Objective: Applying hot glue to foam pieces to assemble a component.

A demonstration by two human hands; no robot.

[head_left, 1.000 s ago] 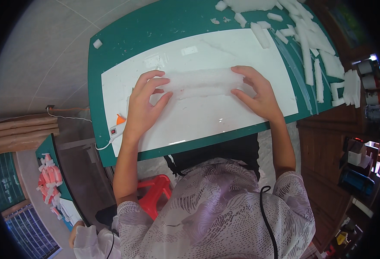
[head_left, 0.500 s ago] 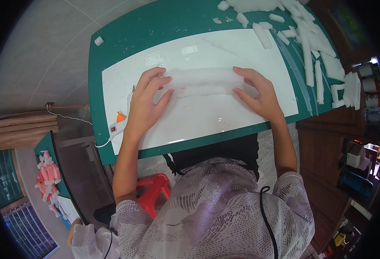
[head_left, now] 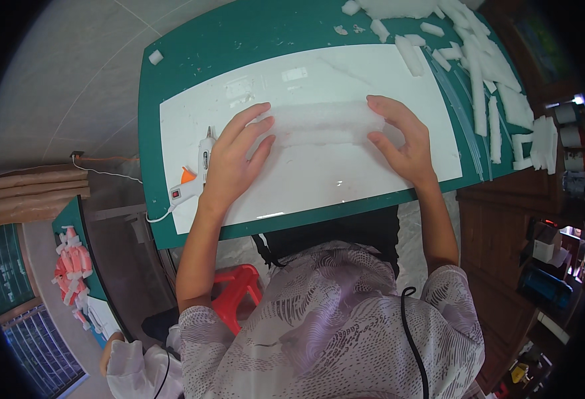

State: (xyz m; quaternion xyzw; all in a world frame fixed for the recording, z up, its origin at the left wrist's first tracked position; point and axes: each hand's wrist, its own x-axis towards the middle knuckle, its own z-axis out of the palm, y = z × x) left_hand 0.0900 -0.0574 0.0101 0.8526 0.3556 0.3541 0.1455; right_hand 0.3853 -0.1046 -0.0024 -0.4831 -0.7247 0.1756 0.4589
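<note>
A white foam roll (head_left: 322, 123) lies on the white work board (head_left: 399, 73), its long axis running left to right across the board, parallel to the board's near edge. The left hand (head_left: 234, 159) rests flat over the roll's left end, fingers spread and nearly straight, fingertips pointing away from the person and slightly right; it presses down rather than grips. The right hand (head_left: 402, 139) caps the roll's right end, fingers extended and together, curved lightly over the end, palm toward the board. Neither hand closes around the roll; both lie open upon it. The roll therefore lies between the two hands, each equally near its own end.

Just left of the left hand, on the board's left margin, lies a white glue gun (head_left: 196, 174) with an orange trigger, its nozzle pointing away from the person, its cord trailing off the green cutting mat (head_left: 173, 73).

Beyond the board's far right corner, white foam strips (head_left: 485, 73) lie scattered on the mat.

The roll's underside and seam are hidden, and white on white makes its edges hard to trace. The thumbs are partly concealed.
</note>
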